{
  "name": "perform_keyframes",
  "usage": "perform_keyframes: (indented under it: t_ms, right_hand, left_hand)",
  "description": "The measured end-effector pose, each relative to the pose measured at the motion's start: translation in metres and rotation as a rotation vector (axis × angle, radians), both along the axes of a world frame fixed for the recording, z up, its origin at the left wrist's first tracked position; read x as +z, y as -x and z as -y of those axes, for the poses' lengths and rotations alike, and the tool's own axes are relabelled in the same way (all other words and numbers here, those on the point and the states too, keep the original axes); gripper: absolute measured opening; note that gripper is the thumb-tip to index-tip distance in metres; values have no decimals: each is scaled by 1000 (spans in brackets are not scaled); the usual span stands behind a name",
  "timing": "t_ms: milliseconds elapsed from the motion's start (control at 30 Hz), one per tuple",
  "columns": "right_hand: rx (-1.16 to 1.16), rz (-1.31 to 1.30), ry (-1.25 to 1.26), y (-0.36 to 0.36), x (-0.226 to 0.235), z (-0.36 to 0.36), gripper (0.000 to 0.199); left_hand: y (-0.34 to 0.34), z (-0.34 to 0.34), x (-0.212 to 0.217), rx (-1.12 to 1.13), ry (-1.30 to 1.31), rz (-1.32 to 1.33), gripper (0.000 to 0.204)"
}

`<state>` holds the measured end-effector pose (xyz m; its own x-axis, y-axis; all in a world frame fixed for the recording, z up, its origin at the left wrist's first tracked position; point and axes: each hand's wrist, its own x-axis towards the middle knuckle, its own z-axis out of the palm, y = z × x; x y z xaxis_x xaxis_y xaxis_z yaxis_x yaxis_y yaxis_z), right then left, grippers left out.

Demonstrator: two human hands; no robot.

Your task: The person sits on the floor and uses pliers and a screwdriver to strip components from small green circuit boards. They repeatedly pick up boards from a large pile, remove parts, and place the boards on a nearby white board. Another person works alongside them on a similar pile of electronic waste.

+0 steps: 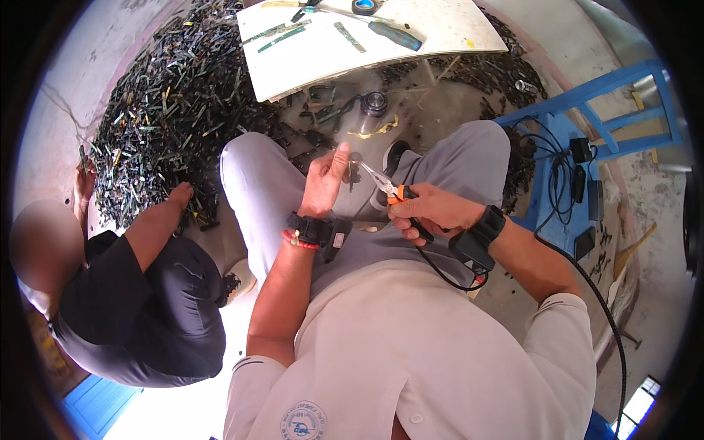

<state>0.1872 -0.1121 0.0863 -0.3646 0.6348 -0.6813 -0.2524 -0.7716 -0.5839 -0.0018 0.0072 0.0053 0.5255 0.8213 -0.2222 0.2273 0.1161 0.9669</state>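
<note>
The long-nosed metal pliers [400,195] have a silver-grey nose and orange-and-black handles. The thin, narrow piece [354,177] is dark grey-brown. The flat, angular table [315,70] is off-white; the slim screwdriver [396,35] has a dark teal handle, and the round tape roll [364,11] is blue and black. The heaped narrow strips [172,110] are mainly black and dark green, flecked with paler tones. The short-sleeved cloth shirt [440,330] is cream with dark cuff stripes and a blue-grey circular emblem. The cloth trousers [260,176] are plain grey. The beaded bracelet [299,241] is red.
</note>
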Motion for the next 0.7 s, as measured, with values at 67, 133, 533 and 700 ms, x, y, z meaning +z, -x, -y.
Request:
perform_keyframes:
  t_ms: [67,133,533,700]
  right_hand:
    - [-39,12,-7,1,-1,-1,19]
    - [-54,27,-32,3,-4,-2,20]
    - [-19,638,-333,19,-36,-18,20]
    - [48,1152,-592,18,-57,-20,23]
  left_hand:
    - [-2,0,-6,-17,36,61,69]
    - [-3,0,-16,-30,71,122,71]
    - [-10,13,-9,-2,191,171,63]
    - [-11,18,-7,113,557,363,54]
